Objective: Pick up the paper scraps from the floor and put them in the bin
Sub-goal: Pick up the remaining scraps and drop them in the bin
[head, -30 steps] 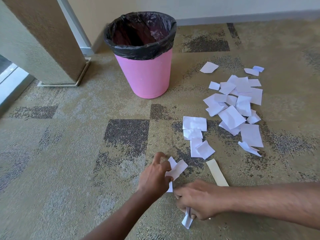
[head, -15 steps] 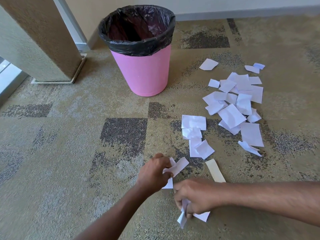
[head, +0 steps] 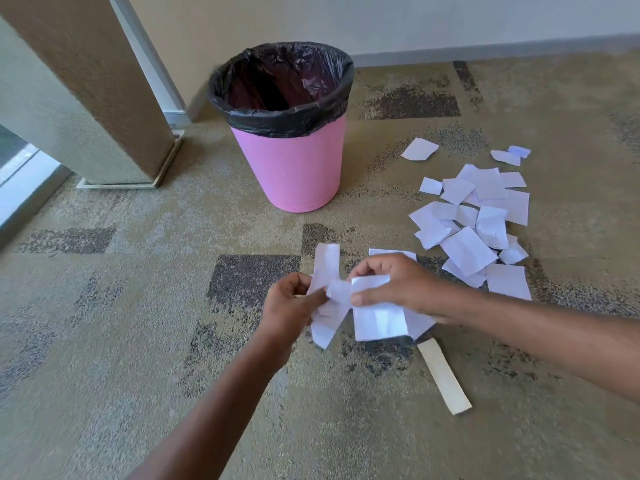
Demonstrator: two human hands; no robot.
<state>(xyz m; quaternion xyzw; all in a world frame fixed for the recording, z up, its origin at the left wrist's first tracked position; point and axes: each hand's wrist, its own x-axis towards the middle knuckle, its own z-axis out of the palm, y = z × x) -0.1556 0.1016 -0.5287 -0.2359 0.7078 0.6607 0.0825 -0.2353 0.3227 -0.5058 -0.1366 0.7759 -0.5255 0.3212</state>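
Fingers (head: 313, 296) of the left hand (head: 287, 308) and right hand (head: 398, 284) pinch white paper scraps (head: 377, 318) above the floor (head: 121, 323); more scraps (head: 467, 249) lie right of the black-lined pink bin (head: 291, 168), towards the floor's far edge.

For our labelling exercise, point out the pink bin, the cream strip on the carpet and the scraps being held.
pink bin (head: 294, 168), head view, on its pink side wall.
cream strip (head: 444, 377), head view, on the strip's middle.
held scraps (head: 379, 318), head view, on the large sheet under the right hand (head: 394, 282).
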